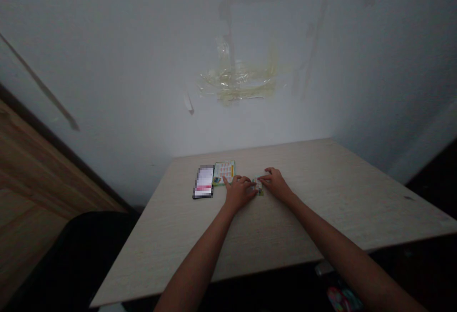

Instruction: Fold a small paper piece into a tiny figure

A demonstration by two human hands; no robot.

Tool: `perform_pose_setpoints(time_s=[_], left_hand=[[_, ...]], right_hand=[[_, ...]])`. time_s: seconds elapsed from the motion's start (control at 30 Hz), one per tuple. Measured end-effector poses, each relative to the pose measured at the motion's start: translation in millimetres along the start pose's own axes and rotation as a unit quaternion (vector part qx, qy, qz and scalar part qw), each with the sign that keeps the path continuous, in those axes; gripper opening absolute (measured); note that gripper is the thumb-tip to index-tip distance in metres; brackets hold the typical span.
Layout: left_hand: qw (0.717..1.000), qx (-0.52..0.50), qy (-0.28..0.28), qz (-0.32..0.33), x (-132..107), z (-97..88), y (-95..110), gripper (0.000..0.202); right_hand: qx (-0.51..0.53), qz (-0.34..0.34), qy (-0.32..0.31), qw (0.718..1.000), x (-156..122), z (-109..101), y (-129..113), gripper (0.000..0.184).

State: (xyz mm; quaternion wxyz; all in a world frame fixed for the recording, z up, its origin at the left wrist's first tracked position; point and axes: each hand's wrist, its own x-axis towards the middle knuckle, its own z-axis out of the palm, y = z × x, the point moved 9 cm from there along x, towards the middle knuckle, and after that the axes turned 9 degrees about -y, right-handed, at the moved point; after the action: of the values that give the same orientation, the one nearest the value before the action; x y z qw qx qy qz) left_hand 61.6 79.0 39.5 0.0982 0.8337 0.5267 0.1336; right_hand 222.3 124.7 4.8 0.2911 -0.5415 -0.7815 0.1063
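Observation:
A small printed piece of paper, greenish with pale patches, lies between my two hands on the table. My left hand comes at it from the left, thumb and forefinger closed at its left edge, the other fingers reaching over the near corner of a larger printed sheet. From the right, my right hand pinches the paper's upper right edge with its fingertips. The print is too small to read. Left of the sheet lies a phone with a lit, blurred screen.
The pale wooden table stands against a grey wall with yellowed tape on it. A dark chair-like shape is at the left, beside wooden panelling. Below the front edge, a colourful item shows dimly.

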Motion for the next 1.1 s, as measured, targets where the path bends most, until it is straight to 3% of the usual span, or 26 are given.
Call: perform_pose_setpoints(time_s=[0.23,0.7,1.1], left_hand=[[1.0,0.004,-0.002,-0.002,0,-0.5,1,0.028],[1.0,0.011,-0.004,0.0,1,1.2,1,0.029],[0.999,0.035,0.03,0.013,-3,0.3,6,0.027]], right_hand=[[0.004,0.022,-0.009,1.0,3,1,3,0.024],[-0.059,0.003,-0.014,0.998,5,-1,-10,0.028],[0.0,-0.047,-0.037,0.998,-1,-1,-13,0.02]])
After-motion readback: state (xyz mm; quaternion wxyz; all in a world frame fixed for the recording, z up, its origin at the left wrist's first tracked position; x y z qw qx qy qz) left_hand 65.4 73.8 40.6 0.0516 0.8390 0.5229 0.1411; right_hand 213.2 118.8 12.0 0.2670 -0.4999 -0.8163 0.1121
